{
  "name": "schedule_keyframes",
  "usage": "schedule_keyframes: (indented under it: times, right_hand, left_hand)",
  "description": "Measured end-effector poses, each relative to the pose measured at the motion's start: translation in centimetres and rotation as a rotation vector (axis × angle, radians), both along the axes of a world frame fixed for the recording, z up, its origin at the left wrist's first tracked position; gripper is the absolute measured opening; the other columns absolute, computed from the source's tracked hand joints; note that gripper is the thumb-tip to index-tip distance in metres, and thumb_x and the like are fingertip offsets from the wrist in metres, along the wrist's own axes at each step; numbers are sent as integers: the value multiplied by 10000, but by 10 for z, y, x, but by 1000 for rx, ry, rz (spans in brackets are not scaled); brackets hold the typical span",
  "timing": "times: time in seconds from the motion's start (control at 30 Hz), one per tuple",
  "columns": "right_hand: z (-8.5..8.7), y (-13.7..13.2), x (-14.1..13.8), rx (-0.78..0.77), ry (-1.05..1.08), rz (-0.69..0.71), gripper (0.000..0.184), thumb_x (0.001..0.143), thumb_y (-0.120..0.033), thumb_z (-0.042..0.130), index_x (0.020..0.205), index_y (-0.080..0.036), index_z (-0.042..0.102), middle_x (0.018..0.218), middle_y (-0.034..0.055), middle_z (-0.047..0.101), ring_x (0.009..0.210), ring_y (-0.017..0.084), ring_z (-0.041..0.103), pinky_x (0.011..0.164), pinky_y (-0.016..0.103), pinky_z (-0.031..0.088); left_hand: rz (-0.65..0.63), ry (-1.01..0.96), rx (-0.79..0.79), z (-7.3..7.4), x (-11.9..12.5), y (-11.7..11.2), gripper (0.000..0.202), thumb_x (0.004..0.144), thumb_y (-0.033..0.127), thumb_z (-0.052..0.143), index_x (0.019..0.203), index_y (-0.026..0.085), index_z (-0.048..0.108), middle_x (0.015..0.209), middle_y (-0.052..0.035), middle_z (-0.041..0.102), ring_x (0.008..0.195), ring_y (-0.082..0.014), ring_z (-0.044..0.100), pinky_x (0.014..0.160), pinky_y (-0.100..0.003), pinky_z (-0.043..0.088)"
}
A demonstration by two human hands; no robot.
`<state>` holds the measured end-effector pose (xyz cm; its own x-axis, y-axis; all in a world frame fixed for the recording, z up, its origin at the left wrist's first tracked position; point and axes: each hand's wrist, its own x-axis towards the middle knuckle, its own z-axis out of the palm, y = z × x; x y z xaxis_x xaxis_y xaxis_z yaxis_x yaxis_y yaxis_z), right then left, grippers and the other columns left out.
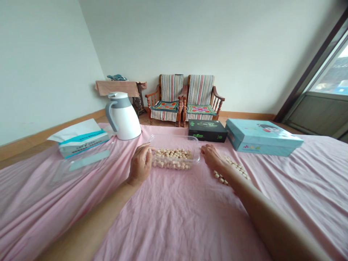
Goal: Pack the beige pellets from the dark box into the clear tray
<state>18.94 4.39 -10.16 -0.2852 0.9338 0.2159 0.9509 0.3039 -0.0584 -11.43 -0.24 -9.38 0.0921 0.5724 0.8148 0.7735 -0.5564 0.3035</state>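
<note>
In the head view a clear plastic box point(196, 154) stands on the pink cloth, part filled with pale nuts point(174, 155) that look like pistachios. My left hand point(140, 162) grips the box's left wall, thumb near the rim and fingers around the outside. Just right of the box is my right hand point(210, 155), low over the cloth. Its fingers are curled together, and whatever they hold is hidden. Loose nuts point(236, 166) lie on the cloth on both sides of my right forearm, which covers some of them.
Left of the box stand a white and grey jug point(126, 117) and a tissue pack point(83, 141), with a clear plastic lid point(81, 165) before them. A black box point(208, 131) and a light blue box point(263, 137) sit behind my right hand. Two wooden chairs point(201, 90) stand beyond.
</note>
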Motion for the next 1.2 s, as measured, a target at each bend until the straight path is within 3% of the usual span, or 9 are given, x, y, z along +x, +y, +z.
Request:
schedule_keyframes:
  times: [0.13,0.23,0.4,0.5,0.6,0.67,0.8,0.93,1.2]
  right_hand:
    - [2,-5,-6,-34,-44,15,201,786,-49,452,874,-116,619,874,127,644,783,175,553,695,262,343]
    - [8,-8,-7,-50,8,-59,179,774,-74,474,887,-127,602,890,124,650,762,176,558,642,264,333]
    - [30,-11,-2,208,246,-189,95,737,-129,499,801,-171,557,747,59,616,662,159,533,585,260,316]
    - [47,-17,-10,301,518,-103,19,731,-185,531,747,-191,538,678,18,604,605,139,527,578,246,350]
    - [57,-21,-22,200,818,88,109,765,-278,547,815,-183,567,700,12,642,604,129,567,583,234,396]
    - [56,-18,-25,164,882,134,149,796,-295,519,859,-177,585,725,16,661,622,132,586,589,234,405]
    - [34,-8,-14,233,502,25,180,801,-140,452,820,-174,628,807,59,678,749,162,570,679,265,369]
    - [10,0,-1,100,93,70,208,773,-52,467,745,-176,632,837,72,683,870,195,515,737,309,295]
    - [-3,2,2,100,-78,122,190,845,-144,484,715,-171,620,776,75,660,878,206,492,789,339,265]
  left_hand:
    - [0,5,2,0,1,-1,277,936,215,336,895,160,604,942,-97,650,1053,-222,582,940,-376,463]
    - [5,3,-4,0,0,0,278,935,216,336,892,160,605,941,-96,650,1042,-222,584,933,-379,465]
    - [-2,-5,-10,-2,-1,1,280,935,219,336,896,160,607,958,-99,648,1061,-224,580,950,-384,456]
    - [-3,0,-10,-2,-1,2,280,937,219,336,907,155,606,966,-103,648,1064,-224,578,955,-387,453]
    - [5,5,-6,-1,0,1,279,937,213,332,906,158,603,961,-97,650,1066,-220,578,953,-382,456]
    - [8,5,-2,0,0,0,277,936,210,332,905,159,603,959,-94,650,1071,-217,578,954,-376,457]
    - [5,9,6,0,1,0,278,936,209,337,898,154,606,955,-98,650,1063,-217,581,953,-372,459]
    - [5,9,8,-1,0,1,273,937,208,337,896,160,603,941,-94,647,1051,-217,583,944,-375,462]
    - [1,8,1,-2,0,1,266,936,206,340,898,157,598,938,-96,643,1054,-220,578,945,-380,459]
